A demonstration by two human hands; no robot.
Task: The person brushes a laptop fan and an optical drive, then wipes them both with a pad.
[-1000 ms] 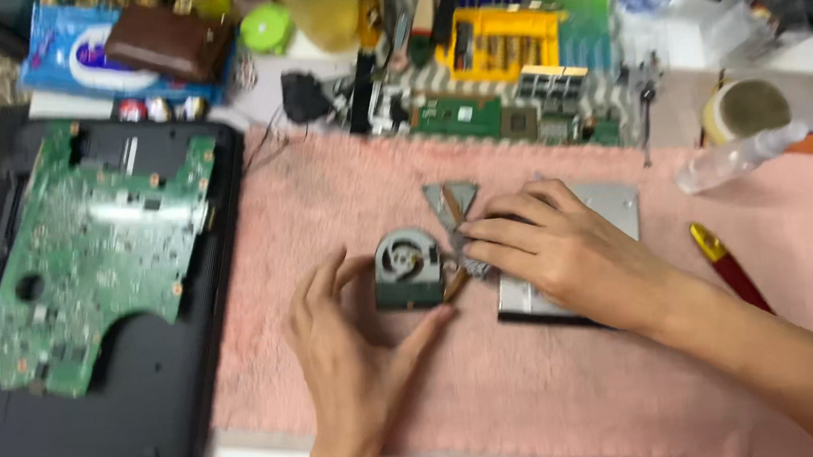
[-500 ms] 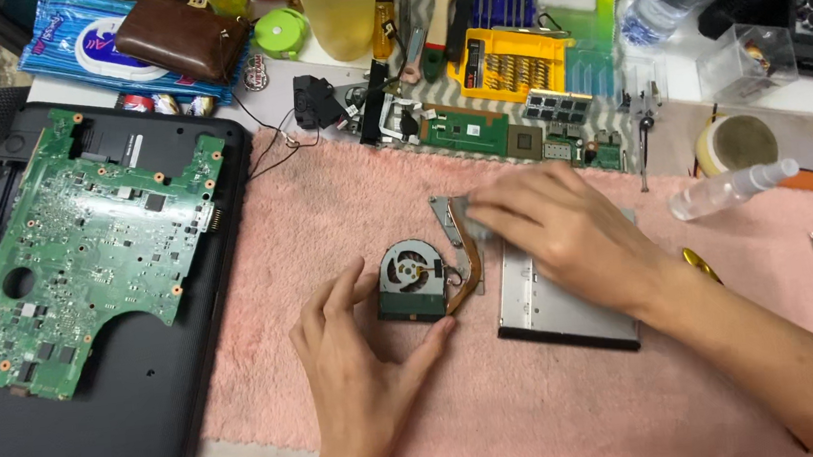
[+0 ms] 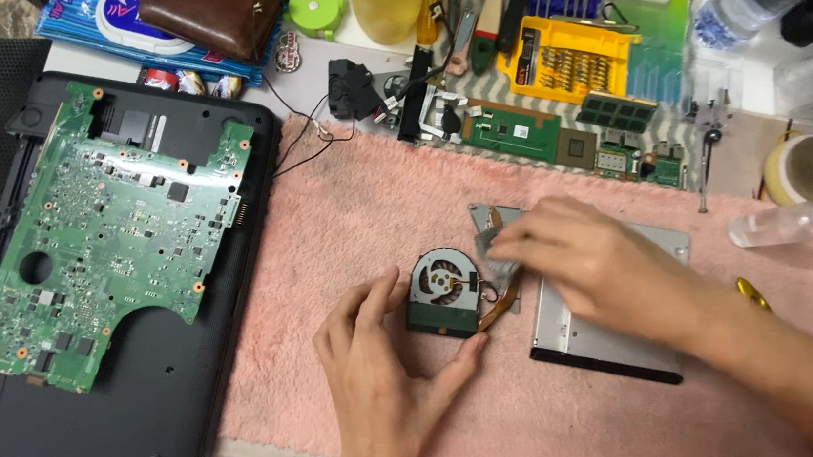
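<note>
A laptop cooling fan (image 3: 443, 292) with a copper heat pipe and grey heatsink plate (image 3: 490, 221) lies on a pink towel (image 3: 366, 212). My left hand (image 3: 385, 377) steadies the fan, index finger on its left side and thumb at its lower right corner. My right hand (image 3: 591, 261) presses a small grey wad, seemingly a tissue or cloth (image 3: 500, 267), onto the heat pipe just right of the fan. Beneath my right hand lies a flat silver optical drive (image 3: 612, 338).
A black laptop base (image 3: 147, 398) holding a green motherboard (image 3: 108, 230) sits at left. Small circuit boards (image 3: 526, 135), a yellow bit case (image 3: 568, 59), a spray bottle (image 3: 798, 222), a round tin (image 3: 808, 169) and a brown wallet (image 3: 211, 10) line the back.
My right hand slid its grey wad up the heatsink and back down toward the fan. The view shifted, so everything sits further right and lower. My left hand stayed on the fan.
</note>
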